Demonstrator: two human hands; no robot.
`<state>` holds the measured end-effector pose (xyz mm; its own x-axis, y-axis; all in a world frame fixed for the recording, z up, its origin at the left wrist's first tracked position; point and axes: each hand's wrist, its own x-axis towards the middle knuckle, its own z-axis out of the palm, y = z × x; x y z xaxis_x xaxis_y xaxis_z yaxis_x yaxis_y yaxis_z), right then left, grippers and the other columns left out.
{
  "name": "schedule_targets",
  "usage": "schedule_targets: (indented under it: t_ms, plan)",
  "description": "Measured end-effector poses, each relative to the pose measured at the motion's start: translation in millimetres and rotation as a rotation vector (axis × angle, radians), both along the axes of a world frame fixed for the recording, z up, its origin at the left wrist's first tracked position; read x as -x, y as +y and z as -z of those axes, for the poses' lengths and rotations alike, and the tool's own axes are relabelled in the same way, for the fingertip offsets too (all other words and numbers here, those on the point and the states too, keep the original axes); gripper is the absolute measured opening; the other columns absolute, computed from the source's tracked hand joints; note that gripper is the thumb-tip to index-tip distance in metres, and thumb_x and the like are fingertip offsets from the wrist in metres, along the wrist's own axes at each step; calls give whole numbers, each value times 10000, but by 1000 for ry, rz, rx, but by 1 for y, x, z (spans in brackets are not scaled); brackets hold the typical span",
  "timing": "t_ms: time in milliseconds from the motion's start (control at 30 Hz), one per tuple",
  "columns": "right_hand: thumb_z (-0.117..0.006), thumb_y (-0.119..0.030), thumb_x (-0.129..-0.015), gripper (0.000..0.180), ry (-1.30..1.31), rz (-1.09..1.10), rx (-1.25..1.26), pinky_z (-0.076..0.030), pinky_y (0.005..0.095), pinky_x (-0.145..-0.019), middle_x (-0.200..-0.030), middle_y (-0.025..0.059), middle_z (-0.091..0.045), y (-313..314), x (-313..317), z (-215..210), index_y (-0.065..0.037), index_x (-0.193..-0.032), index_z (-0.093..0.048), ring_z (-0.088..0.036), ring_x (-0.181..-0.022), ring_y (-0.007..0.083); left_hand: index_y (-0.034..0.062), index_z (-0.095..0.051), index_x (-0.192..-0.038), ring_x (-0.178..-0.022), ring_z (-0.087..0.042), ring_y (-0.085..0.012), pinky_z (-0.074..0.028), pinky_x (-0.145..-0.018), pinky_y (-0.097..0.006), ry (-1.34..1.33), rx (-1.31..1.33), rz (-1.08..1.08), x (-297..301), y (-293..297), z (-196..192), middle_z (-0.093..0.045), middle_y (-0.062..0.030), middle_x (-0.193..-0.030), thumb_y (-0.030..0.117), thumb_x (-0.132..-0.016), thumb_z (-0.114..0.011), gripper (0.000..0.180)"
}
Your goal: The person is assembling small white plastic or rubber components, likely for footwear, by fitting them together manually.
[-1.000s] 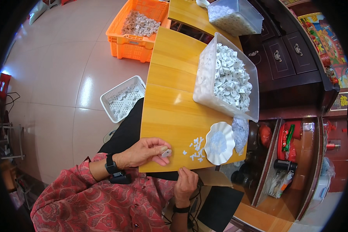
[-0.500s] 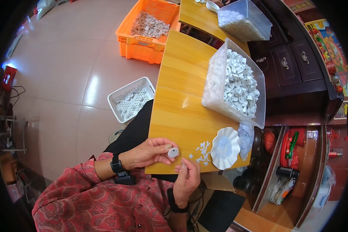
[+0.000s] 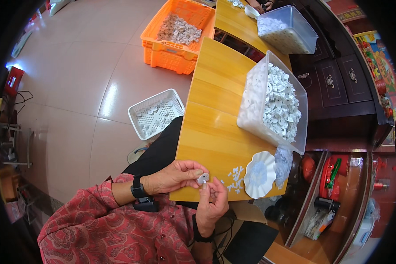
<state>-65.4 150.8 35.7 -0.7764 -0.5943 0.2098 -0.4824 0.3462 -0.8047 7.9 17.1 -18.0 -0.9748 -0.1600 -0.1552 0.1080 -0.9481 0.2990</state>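
The small white disc part (image 3: pixel 203 178) is pinched between the left hand (image 3: pixel 174 176) and the right hand (image 3: pixel 212 203), at the wooden table (image 3: pixel 215 123) edge, near the white scalloped dish (image 3: pixel 259 174).

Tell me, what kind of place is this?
Probably a small home workshop for hand assembly: a clear bin and an orange crate full of small white parts, a wooden table, and dark household cabinets.

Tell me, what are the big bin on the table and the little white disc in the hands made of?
The bin looks like clear, glossy plastic: its white contents show through the walls. The disc, pinched between the left hand and right hand, seems matte white plastic, though too small to be sure.
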Motion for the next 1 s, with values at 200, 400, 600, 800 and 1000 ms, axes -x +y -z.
schedule_targets:
  t_ms: [200,400,600,800,1000]
  plan:
    - [-654,41,-863,276,64,-17,-44,-516,253,-660,-839,72,-662,-2,-1,-6,34,-1133,-594,-628,-721,114,-4,-614,-1163,-897,-635,-125,-540,-796,-256,-17,121,-34,0,2,0,-658,-77,-1061,131,-979,-576,232]
    - [-672,50,-832,300,172,-54,-74,-514,286,-624,-799,84,-640,-6,0,-10,19,-1122,-600,-632,-681,162,2,-636,-1145,-869,-613,-99,-512,-797,-249,-67,335,-39,-2,-1,-9,-667,-50,-1019,115,-966,-602,213]
    - [-657,64,-838,283,313,-128,-120,-522,310,-559,-802,112,-622,-6,3,-11,33,-1111,-589,-648,-660,222,16,-654,-1123,-928,-595,-55,-491,-841,-231,-89,643,-82,-3,-3,-12,-677,-18,-1007,131,-948,-640,210]
    - [-668,41,-845,281,295,-102,-89,-521,315,-578,-815,114,-634,-8,2,-5,33,-1114,-588,-646,-656,218,14,-661,-1113,-912,-601,-55,-496,-828,-229,-101,762,-118,-3,-4,-12,-681,-21,-1002,133,-946,-642,206]
    - [-682,-9,-860,151,51,-25,-26,-504,301,-573,-815,108,-633,-4,0,-3,4,-994,-612,-617,-630,201,0,-654,-1116,-798,-623,-85,-523,-749,-231,-149,385,-83,-3,-5,-11,-678,-41,-947,161,-958,-627,227]
